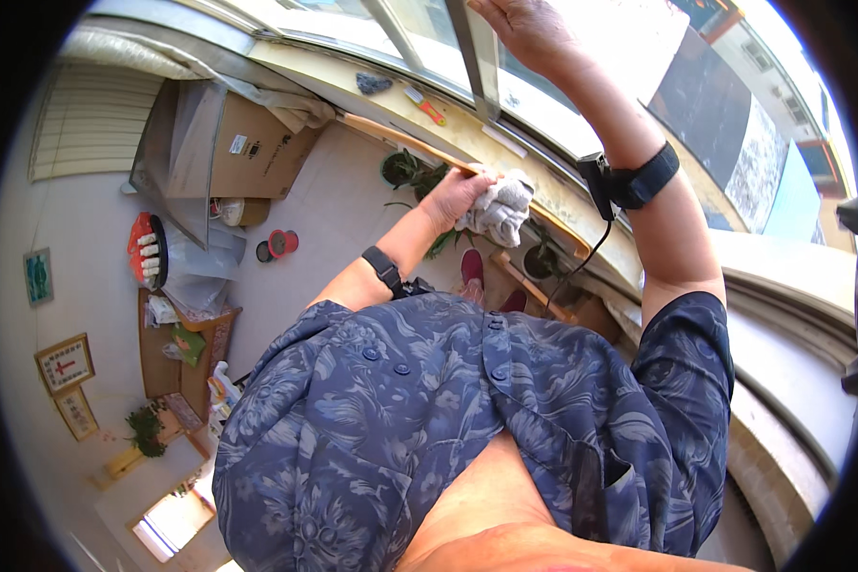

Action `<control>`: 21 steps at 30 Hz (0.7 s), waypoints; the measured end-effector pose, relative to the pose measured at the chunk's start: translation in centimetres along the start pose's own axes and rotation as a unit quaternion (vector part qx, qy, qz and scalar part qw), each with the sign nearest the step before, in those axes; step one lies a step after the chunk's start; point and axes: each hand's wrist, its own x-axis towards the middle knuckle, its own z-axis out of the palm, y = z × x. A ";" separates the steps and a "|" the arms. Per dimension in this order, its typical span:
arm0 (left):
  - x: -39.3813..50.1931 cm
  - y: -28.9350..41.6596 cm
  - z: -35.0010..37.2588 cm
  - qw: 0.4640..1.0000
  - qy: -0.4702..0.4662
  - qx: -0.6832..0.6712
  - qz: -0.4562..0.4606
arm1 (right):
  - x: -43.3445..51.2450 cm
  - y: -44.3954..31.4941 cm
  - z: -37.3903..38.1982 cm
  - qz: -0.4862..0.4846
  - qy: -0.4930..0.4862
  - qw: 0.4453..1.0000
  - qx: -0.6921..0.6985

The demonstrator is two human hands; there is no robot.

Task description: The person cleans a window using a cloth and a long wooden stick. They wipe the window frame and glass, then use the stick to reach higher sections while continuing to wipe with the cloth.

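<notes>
My left hand [457, 196] is closed on a crumpled grey cloth [500, 214], resting at the wooden edge [400, 141] of the windowsill. My right hand [525, 32] is raised at the top of the view, beside the metal window frame [475, 57]. Part of it is cut off by the picture's rim, and whether it grips the frame is unclear. On the sill [307, 71] lie a dark grey rag [373, 84] and an orange-handled scraper or brush [425, 106].
Potted plants [400, 168] stand on the floor below the sill, near my red shoes [472, 268]. A large cardboard box [257, 157] leans to the left, behind a clear panel [179, 154]. Red and black small pots [282, 244] sit on the floor. A cable [590, 261] hangs from my right wrist strap.
</notes>
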 end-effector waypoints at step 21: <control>0.9 -4.3 1.3 0.959 -0.158 -0.130 -0.198 | -37.2 -4.3 -1.3 0.416 -0.227 0.863 0.176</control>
